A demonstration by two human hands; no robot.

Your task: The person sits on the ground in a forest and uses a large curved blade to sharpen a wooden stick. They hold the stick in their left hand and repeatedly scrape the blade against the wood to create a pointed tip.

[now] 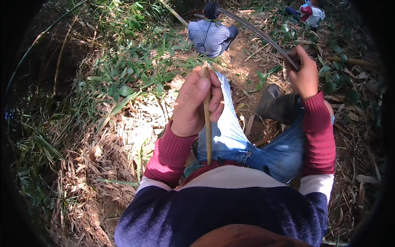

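My left hand (pixel 197 99) is closed round a thin, straight wooden stick (pixel 208 140) in front of my chest. The stick stands nearly upright, its paler, narrowed tip (pixel 205 66) just above my thumb and its lower end near my waist. Off to the right, my right hand (pixel 303 72) grips a machete (pixel 263 36). Its long, dark, slightly curved blade slants up and to the left, well apart from the stick. My fingers hide its handle.
I am seated with jeans-clad legs (pixel 267 154) and a dark rubber boot (pixel 269 103) ahead. A person in a checked shirt (pixel 207 37) sits beyond, close under the blade tip; another person (pixel 312 14) is farther right. Dry leaves (pixel 123 127) and green plants (pixel 144 70) cover the ground.
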